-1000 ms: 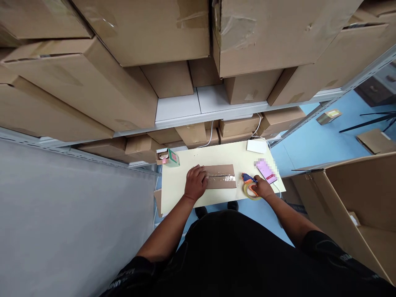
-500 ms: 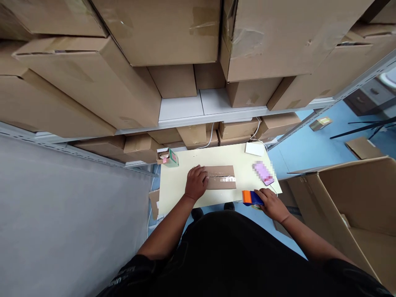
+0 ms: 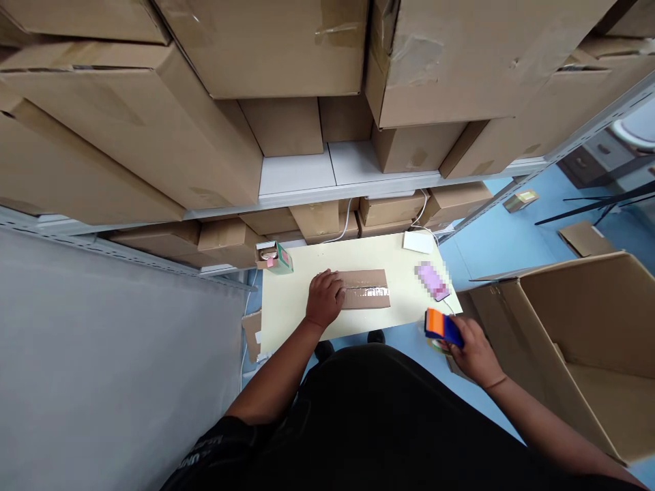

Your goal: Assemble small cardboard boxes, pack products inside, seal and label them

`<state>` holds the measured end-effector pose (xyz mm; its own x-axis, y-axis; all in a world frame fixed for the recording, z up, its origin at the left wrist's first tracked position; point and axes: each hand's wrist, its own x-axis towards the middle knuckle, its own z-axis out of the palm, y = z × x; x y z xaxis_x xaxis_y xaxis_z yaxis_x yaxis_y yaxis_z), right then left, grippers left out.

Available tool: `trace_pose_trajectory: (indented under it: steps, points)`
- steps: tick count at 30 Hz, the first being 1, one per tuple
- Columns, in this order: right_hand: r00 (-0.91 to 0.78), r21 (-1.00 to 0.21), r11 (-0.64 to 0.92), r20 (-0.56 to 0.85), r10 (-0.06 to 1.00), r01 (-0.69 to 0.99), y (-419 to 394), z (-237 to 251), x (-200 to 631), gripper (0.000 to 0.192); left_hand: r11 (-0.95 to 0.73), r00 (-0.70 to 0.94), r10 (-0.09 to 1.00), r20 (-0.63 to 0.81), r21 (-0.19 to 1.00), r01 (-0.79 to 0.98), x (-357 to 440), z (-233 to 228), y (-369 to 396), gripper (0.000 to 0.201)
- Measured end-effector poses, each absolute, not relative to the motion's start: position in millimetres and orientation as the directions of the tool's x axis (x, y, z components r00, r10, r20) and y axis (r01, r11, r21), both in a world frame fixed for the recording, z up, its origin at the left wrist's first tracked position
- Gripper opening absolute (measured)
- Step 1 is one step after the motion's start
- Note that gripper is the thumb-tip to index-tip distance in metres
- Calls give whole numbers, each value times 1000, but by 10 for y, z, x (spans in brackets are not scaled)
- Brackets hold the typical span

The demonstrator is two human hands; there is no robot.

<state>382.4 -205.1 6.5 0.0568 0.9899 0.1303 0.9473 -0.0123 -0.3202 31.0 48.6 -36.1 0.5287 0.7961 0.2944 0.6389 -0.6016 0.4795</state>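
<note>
My left hand (image 3: 324, 299) presses flat on the left end of a small flat cardboard box (image 3: 366, 290) that lies on the pale yellow table (image 3: 291, 307). A strip of clear shiny tape runs along the box's top. My right hand (image 3: 473, 351) grips an orange and blue tape dispenser (image 3: 441, 328), held off the table's right front corner, above the blue floor.
A pink phone (image 3: 432, 281) and a white pad (image 3: 418, 241) lie at the table's right side, a small green box (image 3: 276, 259) at its back left. Shelves stacked with cardboard cartons (image 3: 245, 88) loom ahead. A large open carton (image 3: 573, 334) stands at the right.
My right hand has carried the tape dispenser off the table, to the right and toward me. My left hand has stayed on the box.
</note>
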Motion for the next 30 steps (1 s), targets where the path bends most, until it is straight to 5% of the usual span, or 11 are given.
trace_pose_trajectory:
  steps: [9,16,21,27,30]
  points:
    - [228,-508,-69,259,939,859,-1368,973,3830,56,-577,504,816,284,456,677,349,-266,449,14]
    - [298,-814,27,243,923,580,-768,1066,3273,59,-614,571,773,279,557,560,400,50,559,15]
    - [218,-909,120,221,951,399,-439,1089,2861,60,-610,581,759,294,635,474,360,186,590,20]
    - [83,-935,189,223,971,301,-298,1276,2675,59,-317,472,868,154,903,289,289,359,709,37]
    - [58,-934,211,237,970,287,-273,1383,2692,62,-195,654,753,73,974,115,252,492,817,56]
